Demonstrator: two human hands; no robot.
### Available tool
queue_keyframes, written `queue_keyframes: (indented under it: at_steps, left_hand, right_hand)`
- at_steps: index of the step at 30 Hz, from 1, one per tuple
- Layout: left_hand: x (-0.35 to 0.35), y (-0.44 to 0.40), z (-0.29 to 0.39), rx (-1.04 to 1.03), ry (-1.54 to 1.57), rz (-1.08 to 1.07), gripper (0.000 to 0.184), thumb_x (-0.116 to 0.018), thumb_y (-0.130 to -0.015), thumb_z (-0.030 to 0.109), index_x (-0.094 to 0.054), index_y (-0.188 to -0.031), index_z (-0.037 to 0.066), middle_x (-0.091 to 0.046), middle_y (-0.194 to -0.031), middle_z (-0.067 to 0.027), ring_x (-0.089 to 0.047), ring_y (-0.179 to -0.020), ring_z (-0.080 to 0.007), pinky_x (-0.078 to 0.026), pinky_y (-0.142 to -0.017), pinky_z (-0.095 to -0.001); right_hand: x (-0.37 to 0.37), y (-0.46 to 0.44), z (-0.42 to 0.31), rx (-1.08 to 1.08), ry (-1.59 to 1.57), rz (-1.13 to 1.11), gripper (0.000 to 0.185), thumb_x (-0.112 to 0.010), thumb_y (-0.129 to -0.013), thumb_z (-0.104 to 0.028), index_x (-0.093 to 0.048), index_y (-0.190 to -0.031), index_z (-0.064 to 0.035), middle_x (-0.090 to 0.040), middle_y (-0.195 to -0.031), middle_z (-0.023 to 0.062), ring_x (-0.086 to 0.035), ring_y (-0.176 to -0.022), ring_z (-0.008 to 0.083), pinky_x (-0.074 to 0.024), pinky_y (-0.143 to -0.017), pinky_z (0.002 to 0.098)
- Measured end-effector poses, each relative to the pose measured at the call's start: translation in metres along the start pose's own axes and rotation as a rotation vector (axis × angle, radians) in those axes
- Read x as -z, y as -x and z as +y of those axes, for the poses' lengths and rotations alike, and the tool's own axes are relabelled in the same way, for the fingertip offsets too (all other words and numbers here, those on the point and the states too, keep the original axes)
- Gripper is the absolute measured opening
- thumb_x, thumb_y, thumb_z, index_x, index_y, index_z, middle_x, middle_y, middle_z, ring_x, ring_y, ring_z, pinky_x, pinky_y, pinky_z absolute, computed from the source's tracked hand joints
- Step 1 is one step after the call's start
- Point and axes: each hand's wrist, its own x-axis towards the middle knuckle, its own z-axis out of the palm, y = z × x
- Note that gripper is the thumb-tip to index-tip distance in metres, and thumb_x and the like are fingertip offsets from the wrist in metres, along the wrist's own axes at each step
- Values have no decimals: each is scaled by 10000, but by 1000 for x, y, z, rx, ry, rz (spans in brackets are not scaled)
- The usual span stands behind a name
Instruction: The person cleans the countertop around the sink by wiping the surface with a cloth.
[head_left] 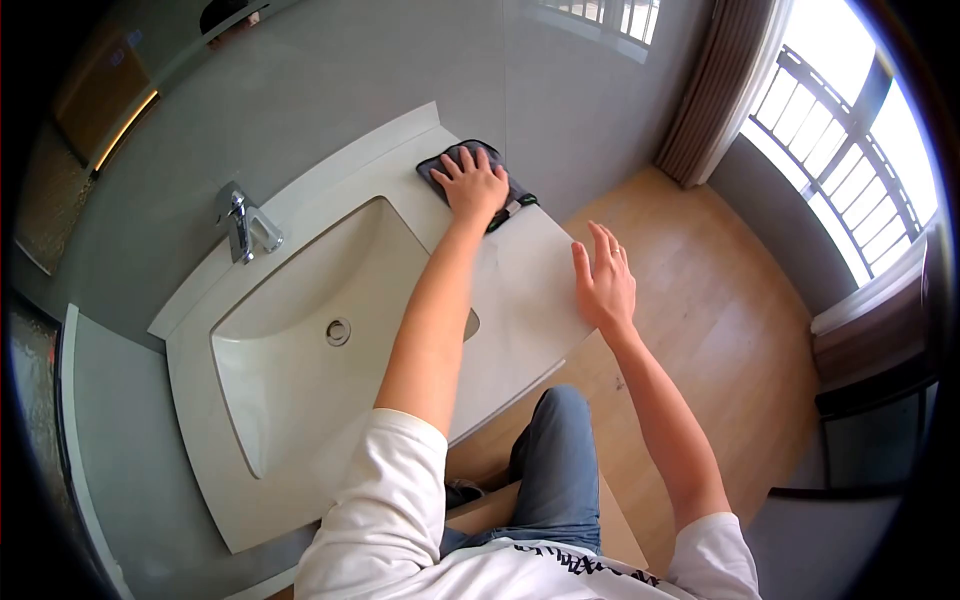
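My left hand (pixel 470 188) lies flat with fingers spread on a dark grey folded cloth (pixel 430 166), pressing it against the white countertop (pixel 520 280). The cloth has a black edge and a small tag near its right end, and the hand covers its middle. At the counter's right edge is my right hand (pixel 606 285), fingers stretched out and thumb apart, holding nothing. Whether its palm touches the edge I cannot tell.
A white basin (pixel 290 370) with a round drain (pixel 338 331) is set in the counter. A chrome faucet (pixel 240 222) stands behind it. The grey wall (pixel 370 100) rises along the back. Wooden floor (pixel 710 290) and a brown curtain (pixel 705 100) are to the right.
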Motion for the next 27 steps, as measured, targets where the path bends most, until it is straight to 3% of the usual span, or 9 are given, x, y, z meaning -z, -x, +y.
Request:
queue_keyframes:
  at_steps: [7,12,15,17,18,19,21,22,27]
  left_hand:
    - [10,116,29,-226,92,111,612,-445,-933,457,-412,-1454,138,-355,-1521,-157,-250,-1407,-453,-165,-1101,-669]
    - [33,194,33,-291,114,65,628,-478,-928,449,-392,-1460,126,-310,-1539,-165,-241,-1407,-456,-165,-1100,-672]
    - [50,248,26,-382,121,55,639,-509,-919,435,-383,-1465,130,-309,-1533,-163,-248,-1403,-457,-184,-1095,-669]
    - [72,281,14,-480,83,27,648,-526,-918,440,-378,-1468,132,-320,-1527,-159,-258,-1399,-451,-215,-1087,-663]
    - [73,287,9,-476,75,22,648,-526,-918,440,-378,-1468,132,-320,-1527,-159,-258,-1399,-451,-215,-1087,-663]
    - [73,291,3,-474,122,51,647,-528,-921,446,-382,-1466,130,-325,-1524,-158,-261,-1399,-448,-228,-1085,-657]
    - [72,287,-9,-461,148,73,646,-531,-923,452,-387,-1464,129,-329,-1522,-157,-263,-1399,-444,-240,-1084,-651]
    - [70,277,-9,-416,162,72,641,-528,-926,456,-396,-1459,126,-330,-1522,-156,-264,-1400,-442,-242,-1087,-644]
    - [47,201,-25,-230,138,112,619,-513,-929,469,-433,-1442,131,-355,-1514,-166,-265,-1399,-443,-178,-1137,-591]
  right_hand:
    - [-4,-1,13,11,-189,90,538,-401,-988,-469,-439,-1391,-115,-506,-1381,137,-461,-1285,322,-438,-994,433]
    - [-4,-33,27,-130,-287,-390,684,-279,-968,-615,-435,-1406,-113,-468,-1425,179,-420,-1330,354,-320,-1095,411]
    - [-14,-51,31,154,-153,-468,623,-304,-989,-550,-349,-1466,-152,-407,-1453,244,-384,-1340,425,-313,-1113,427]
    - [-37,-76,25,-94,-80,-617,514,-316,-1014,-439,-321,-1481,-226,-308,-1505,263,-379,-1338,451,-332,-1110,439]
    - [-8,-68,-6,141,136,-718,541,-327,-1004,-442,-321,-1481,-186,-296,-1511,263,-407,-1325,437,-371,-1080,454]
    - [-13,-70,-6,143,124,-721,541,-327,-1004,-442,-321,-1481,-186,-296,-1511,263,-407,-1325,437,-371,-1080,454]
    - [-27,-73,-16,70,175,-656,640,-329,-982,-511,-375,-1434,-60,-445,-1409,276,-484,-1271,404,-418,-1026,473]
    - [-33,-66,-22,-173,135,-469,696,-333,-960,-568,-514,-1291,17,-607,-1212,270,-579,-1154,398,-461,-963,475]
    - [-35,-48,-28,-106,187,-267,635,-344,-965,-549,-648,-1064,-1,-682,-1009,249,-640,-1014,412,-489,-906,477]
